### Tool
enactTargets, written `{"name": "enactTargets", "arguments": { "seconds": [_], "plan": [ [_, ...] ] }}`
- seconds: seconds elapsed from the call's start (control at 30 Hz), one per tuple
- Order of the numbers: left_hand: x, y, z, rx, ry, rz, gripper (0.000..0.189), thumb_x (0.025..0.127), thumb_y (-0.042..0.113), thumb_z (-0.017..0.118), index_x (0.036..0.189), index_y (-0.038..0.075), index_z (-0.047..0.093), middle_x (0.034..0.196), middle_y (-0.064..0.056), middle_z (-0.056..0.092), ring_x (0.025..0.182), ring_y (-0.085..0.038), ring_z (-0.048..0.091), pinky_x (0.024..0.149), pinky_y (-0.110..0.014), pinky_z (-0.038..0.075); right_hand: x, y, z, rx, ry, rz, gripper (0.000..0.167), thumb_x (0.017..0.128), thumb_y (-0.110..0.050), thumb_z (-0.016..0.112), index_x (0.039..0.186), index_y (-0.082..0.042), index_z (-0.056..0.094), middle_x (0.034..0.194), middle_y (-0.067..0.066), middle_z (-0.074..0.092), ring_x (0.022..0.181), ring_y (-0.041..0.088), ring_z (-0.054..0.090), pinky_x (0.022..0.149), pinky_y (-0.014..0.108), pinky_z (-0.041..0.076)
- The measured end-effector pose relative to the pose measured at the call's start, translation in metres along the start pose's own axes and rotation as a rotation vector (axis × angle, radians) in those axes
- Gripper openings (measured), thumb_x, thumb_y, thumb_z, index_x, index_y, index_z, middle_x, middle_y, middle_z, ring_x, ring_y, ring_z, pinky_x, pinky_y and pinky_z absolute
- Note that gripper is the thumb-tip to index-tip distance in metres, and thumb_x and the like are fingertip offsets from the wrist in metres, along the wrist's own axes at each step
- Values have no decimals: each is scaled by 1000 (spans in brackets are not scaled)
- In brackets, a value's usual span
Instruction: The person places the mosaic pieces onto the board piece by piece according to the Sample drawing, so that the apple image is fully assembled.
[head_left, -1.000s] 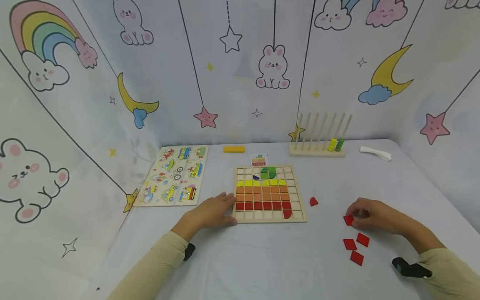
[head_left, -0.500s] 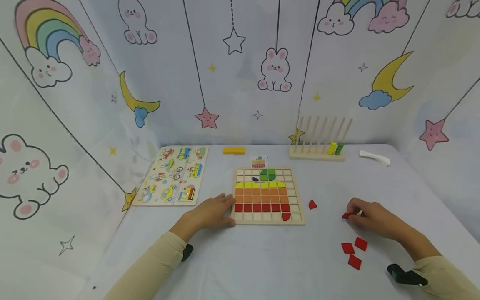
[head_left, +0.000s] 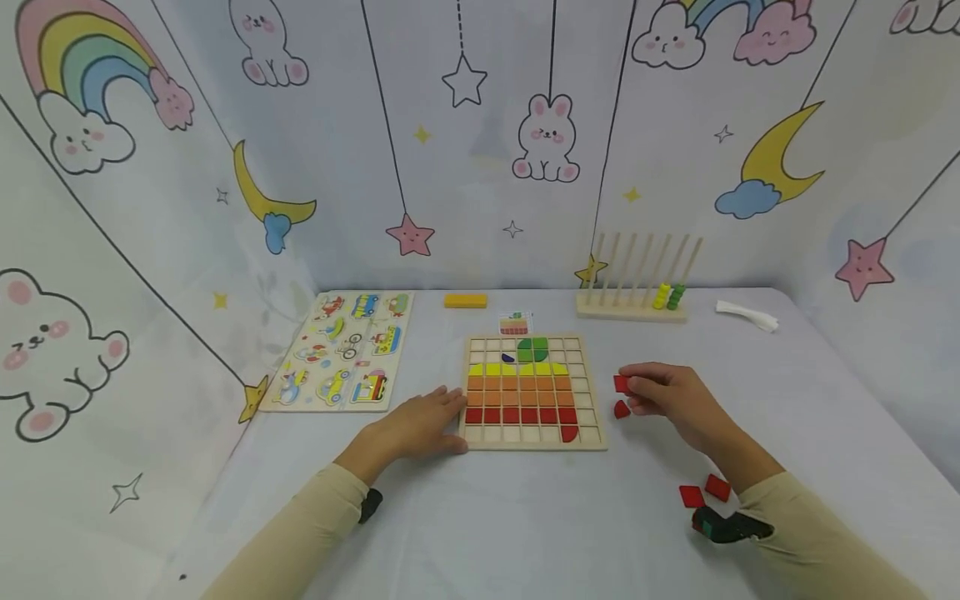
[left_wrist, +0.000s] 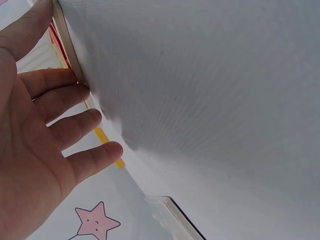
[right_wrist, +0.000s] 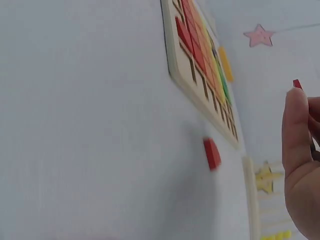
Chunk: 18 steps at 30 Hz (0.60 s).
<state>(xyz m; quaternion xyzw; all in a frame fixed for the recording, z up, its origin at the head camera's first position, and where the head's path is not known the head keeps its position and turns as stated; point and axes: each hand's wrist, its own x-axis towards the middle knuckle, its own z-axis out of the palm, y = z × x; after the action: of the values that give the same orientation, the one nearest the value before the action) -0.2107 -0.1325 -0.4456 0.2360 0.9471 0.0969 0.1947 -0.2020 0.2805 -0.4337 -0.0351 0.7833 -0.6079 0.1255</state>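
Observation:
A wooden grid board [head_left: 592, 417] lies mid-table, its cells partly filled with green, yellow, orange and red tiles. My left hand [head_left: 416, 429] rests along the board's left edge with fingers extended; the left wrist view shows those fingers [left_wrist: 82, 125] spread at the rim. Between thumb and fingers, my right hand [head_left: 675, 400] pinches a red square tile [head_left: 621, 383] above the table, just right of the board. Below that tile lies a red rounded piece [head_left: 622, 409], also seen in the right wrist view [right_wrist: 212, 153]. In that view, only a corner of the pinched tile [right_wrist: 297, 84] shows.
Loose red tiles [head_left: 692, 497] lie near my right forearm, one partly hidden by the wrist camera. A picture card [head_left: 516, 323] stands behind the board. Around it are a vehicle puzzle [head_left: 341, 354], a yellow block [head_left: 465, 301], a peg rack [head_left: 632, 308] and a white strip [head_left: 747, 316].
My right hand has lifted a red square tile off the table and carried it left towards the board. My left hand has stayed at the board's edge.

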Motion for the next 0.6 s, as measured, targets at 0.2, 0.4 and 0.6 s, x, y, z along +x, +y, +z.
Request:
{"name": "enactTargets", "arguments": {
  "seconds": [0.2,0.4,0.6],
  "plan": [
    [0,-2,0,3,2,1,79,92,50,72,157,16,42,163,-2,38,155,-27,26,123,-53,27,14,-7,35,46,-68,34,54,97,-23,72,140,4,56,121,10,67,96,19,70,85,29,60],
    [-1,-3,-1,7,7,-3,79,92,50,72,157,16,42,163,-1,39,154,-27,27,123,-54,28,22,-7,66,-142,-83,24,42,93,-13,73,132,-5,63,118,14,64,103,26,62,82,30,59],
    [-1,-2,1,-2,10,6,79,92,49,73,157,16,43,163,-2,40,154,-27,28,122,-54,28,21,-9,91,-343,-65,57,34,91,-9,74,125,-12,68,110,8,67,88,22,64,68,32,60]
  ]
}}
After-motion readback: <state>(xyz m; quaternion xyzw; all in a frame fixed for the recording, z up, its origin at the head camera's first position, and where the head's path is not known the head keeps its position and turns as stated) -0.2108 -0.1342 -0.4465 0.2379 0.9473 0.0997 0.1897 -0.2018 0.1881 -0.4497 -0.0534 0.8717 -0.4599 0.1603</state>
